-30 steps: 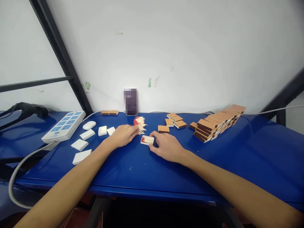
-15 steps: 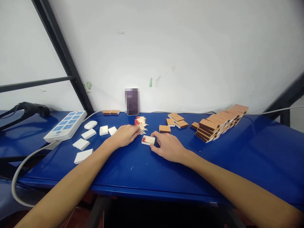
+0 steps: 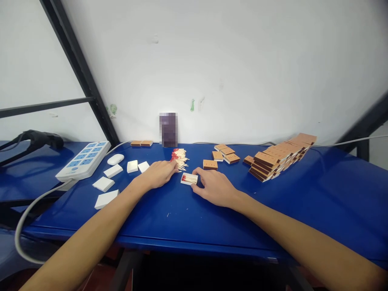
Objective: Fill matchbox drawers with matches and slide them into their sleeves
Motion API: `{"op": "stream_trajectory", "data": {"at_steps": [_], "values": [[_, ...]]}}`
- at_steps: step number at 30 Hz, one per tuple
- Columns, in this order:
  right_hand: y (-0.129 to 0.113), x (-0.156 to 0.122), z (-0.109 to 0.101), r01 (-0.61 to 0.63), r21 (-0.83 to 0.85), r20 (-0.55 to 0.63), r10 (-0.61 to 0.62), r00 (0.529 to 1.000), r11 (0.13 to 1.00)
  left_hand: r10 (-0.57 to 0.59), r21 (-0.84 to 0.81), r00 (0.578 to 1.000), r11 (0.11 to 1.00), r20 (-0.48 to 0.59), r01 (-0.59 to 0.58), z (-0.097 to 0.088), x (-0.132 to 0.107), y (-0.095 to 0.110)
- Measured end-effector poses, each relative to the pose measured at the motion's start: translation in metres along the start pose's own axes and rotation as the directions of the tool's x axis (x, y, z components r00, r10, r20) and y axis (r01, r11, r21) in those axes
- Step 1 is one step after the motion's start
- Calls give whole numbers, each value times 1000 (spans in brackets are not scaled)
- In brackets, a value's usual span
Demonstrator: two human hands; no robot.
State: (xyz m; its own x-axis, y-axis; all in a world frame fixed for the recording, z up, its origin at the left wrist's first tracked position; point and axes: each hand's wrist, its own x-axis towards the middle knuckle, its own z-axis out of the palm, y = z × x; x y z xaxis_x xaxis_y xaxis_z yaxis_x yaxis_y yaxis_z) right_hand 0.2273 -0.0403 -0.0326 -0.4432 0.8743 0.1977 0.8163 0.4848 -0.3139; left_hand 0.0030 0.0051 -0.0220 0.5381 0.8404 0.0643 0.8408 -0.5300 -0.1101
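A small white matchbox tray (image 3: 183, 181) with several red-tipped matches in it lies on the blue table. My right hand (image 3: 216, 188) holds its right end between thumb and index finger. Just behind the tray is a loose pile of matches (image 3: 181, 158), red heads mostly to the left. My left hand (image 3: 159, 173) rests at the near left edge of this pile, fingers bent and close together. Whatever its fingertips pinch is hidden. Behind my right hand sits a closed brown matchbox (image 3: 210, 164).
Closed matchboxes (image 3: 227, 151) lie behind, with a large leaning stack (image 3: 273, 157) to the right. White trays (image 3: 104, 184), a white rounded case (image 3: 115, 159) and a power strip (image 3: 86, 160) are at left. A pixelated dark upright object (image 3: 169, 129) stands against the wall.
My left hand has shifted slightly left and back along the pile's edge. My right hand and the tray have stayed in place.
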Motion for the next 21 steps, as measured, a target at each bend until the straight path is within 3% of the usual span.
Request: {"op": "stream_trajectory", "data": {"at_steps": [14,21], "values": [[-2,0,-2,-15,-3,28,15,999,1000,-15,52,998,999,65,11,-10,-6,7],[-2,0,-2,-18,-12,16,18,1000,1000,9,29,1000,1000,-18,-8,-12,-5,7]]}}
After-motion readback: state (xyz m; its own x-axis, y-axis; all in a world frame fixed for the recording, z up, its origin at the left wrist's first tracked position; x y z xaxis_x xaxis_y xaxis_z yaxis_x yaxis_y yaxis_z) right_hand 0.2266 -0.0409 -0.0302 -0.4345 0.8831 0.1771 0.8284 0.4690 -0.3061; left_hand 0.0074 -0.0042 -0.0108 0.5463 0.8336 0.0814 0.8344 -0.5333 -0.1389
